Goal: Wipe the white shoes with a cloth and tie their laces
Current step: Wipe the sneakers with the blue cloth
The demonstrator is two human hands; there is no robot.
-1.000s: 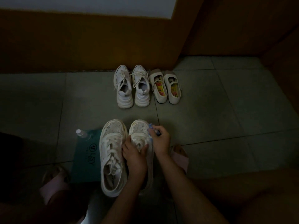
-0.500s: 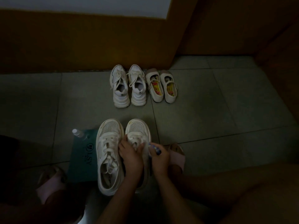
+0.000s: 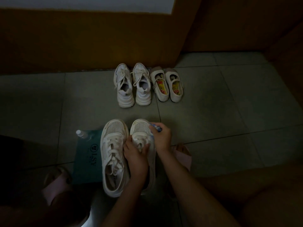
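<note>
Two white lace-up shoes stand side by side on the tiled floor before me. The left shoe [image 3: 113, 154] lies free, its laces loose. My left hand [image 3: 135, 153] grips the right shoe [image 3: 139, 128] over its laces and tongue. My right hand [image 3: 161, 138] holds a blue-and-white cloth [image 3: 155, 128] pressed against the outer side of that shoe near the toe. Most of the cloth is hidden under my fingers.
A teal box [image 3: 88, 158] with a small clear bottle [image 3: 82, 134] on its corner lies left of the shoes. Another white sneaker pair [image 3: 132, 86] and a strapped pair [image 3: 168, 85] stand by the wooden wall. My feet in pink slippers [image 3: 54, 185] flank the shoes.
My right hand with the cloth slid back along the shoe's outer side, then forward again to the toe. The left hand kept its hold on the shoe.
</note>
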